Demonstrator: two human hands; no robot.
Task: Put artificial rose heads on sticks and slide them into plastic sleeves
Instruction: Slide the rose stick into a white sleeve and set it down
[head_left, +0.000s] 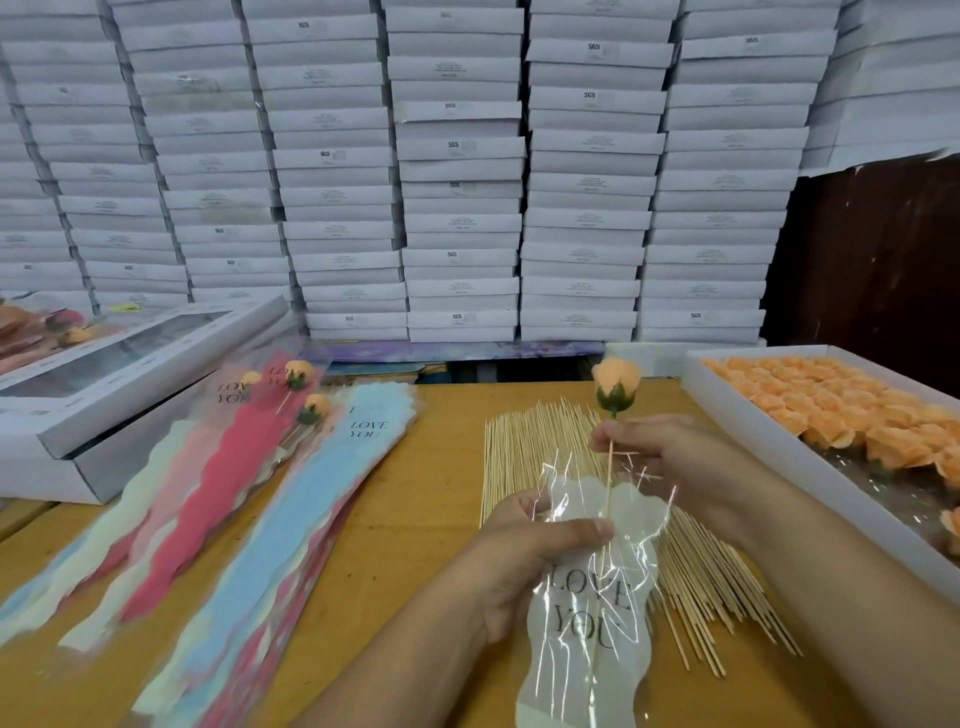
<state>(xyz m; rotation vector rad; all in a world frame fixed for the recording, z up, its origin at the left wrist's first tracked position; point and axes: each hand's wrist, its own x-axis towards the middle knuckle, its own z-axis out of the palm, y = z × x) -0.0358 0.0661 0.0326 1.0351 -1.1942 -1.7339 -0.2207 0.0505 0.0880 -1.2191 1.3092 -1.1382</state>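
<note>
Clearly, from the head view, we judged the stick (608, 480) should go straight down the sleeve (589, 603) without snagging the film. Our right hand (670, 462) pinched the stick just under the rose head (615, 384), which stood above the fingers. Our left hand (524, 561) gripped the sleeve's mouth, the stick's lower part already inside over the table (415, 519).

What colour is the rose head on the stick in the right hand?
Pale orange rose head, with a green base; the head view shows it.
</note>
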